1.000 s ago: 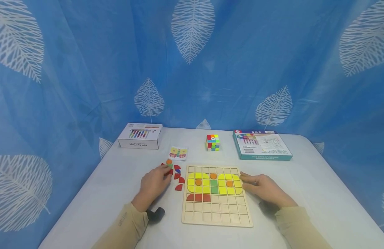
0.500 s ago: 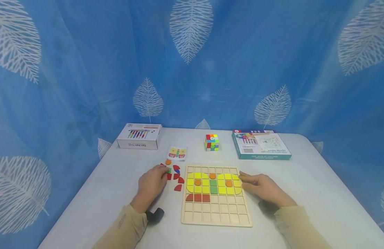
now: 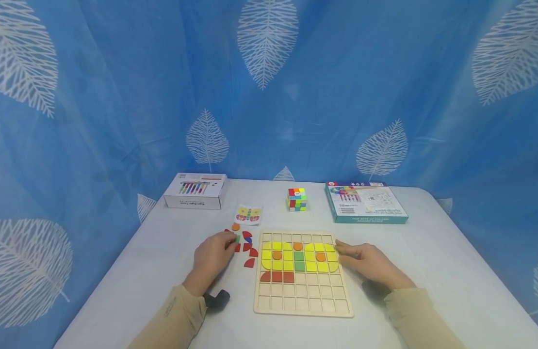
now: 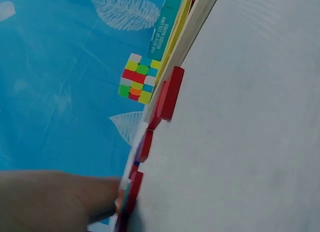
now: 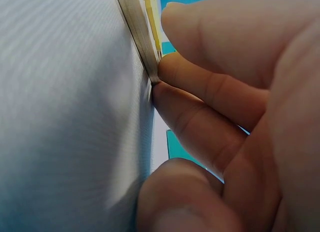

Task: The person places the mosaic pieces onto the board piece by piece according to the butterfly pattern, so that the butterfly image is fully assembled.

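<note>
My left hand (image 3: 213,257) is low over a scatter of small tiles left of the board. Its fingertips lie by a green tile (image 3: 237,238) and a red tile (image 3: 237,247); whether they pinch one is not clear. In the left wrist view the thumb (image 4: 102,194) reaches the near tiles. The wooden grid board (image 3: 305,306) bears yellow, orange, green and red tiles. Against its right edge rest the fingers of my right hand (image 3: 369,261). In the right wrist view, extended fingertips (image 5: 170,67) touch the board's side (image 5: 139,32).
A pattern card (image 3: 249,215) lies behind the loose tiles, near an orange disc (image 3: 236,227). Farther back are a white box (image 3: 194,201), a puzzle cube (image 3: 297,199) and a teal-edged flat box (image 3: 369,206). A blue leaf-print curtain (image 3: 321,97) hangs behind the table.
My left hand has drawn back slightly toward me and left among the tiles, and the green tile has shifted a little toward me. My right hand stays at the board's edge.
</note>
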`<state>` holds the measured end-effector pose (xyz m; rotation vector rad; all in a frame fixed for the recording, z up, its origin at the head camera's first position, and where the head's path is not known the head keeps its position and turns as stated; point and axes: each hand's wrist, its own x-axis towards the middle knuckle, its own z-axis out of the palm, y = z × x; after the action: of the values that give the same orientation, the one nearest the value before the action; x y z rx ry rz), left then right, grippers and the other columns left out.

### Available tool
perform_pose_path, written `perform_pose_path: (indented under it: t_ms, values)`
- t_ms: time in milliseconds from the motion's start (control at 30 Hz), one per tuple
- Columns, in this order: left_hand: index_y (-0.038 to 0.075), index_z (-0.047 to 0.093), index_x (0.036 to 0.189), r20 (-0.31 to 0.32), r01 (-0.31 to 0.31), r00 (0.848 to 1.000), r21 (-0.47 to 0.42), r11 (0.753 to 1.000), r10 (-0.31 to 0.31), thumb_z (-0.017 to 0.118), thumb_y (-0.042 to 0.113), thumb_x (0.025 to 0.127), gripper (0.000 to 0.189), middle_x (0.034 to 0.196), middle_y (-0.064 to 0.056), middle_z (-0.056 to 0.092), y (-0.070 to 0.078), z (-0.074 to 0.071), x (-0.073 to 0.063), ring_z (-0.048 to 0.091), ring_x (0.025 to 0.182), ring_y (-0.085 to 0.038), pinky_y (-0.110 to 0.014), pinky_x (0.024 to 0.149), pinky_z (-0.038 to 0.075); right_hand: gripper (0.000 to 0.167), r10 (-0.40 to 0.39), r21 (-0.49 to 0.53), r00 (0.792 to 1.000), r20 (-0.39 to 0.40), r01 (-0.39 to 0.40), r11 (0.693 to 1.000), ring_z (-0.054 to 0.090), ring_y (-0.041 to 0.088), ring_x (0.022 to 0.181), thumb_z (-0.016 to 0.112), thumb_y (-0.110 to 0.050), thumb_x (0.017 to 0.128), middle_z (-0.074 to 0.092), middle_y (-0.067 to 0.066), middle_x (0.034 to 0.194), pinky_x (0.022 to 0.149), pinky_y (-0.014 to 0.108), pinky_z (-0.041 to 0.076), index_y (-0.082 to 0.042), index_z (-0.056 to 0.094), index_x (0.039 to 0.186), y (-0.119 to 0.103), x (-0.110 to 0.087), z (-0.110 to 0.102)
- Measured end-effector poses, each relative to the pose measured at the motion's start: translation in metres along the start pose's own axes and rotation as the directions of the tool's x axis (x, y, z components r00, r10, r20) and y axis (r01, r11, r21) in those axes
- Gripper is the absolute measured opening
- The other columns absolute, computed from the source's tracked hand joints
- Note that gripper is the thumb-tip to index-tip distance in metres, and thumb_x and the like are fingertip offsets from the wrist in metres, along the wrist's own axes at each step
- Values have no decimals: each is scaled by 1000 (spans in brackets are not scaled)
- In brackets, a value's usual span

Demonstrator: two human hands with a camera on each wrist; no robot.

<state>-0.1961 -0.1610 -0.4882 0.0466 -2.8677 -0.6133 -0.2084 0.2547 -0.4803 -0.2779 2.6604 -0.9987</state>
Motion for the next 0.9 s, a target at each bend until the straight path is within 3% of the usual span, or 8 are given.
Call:
perform_pose_path:
  t_ms: [167,400,633,900]
  values:
    - [14,75,124,-39,-2,999,-22,1000,1,79,21,92,33,123,-7,75,-2,-2,3,70,115,-29,-49,95,57,52,2,6,1000,2,-2,1000,30,40,152,69,-54,93,49,-8,156,117,68,25,-29,66,139,2,1,-1]
    - [16,74,128,30,33,999,-38,999,-32,84,28,87,44,129,-5,73,-2,0,1,68,121,-29,-50,98,55,53,4,8,1000,2,-4,1000,30,40,152,69,-55,93,49,-8,156,117,68,25,-29,65,139,2,1,1]
    - [20,72,130,33,11,999,-44,999,-10,87,31,84,50,122,-4,75,-3,-1,-2,70,108,-26,-46,90,57,52,8,8,1000,-3,-8,1000,31,40,152,69,-55,92,50,-8,156,117,68,24,-30,66,138,0,0,1]
    - [16,69,136,18,50,999,-42,998,-50,78,23,93,45,134,-8,70,-6,-3,1,66,125,-32,-53,99,53,52,6,5,1000,-4,-6,1000,30,40,152,69,-55,93,49,-9,156,117,68,24,-30,67,137,1,1,2]
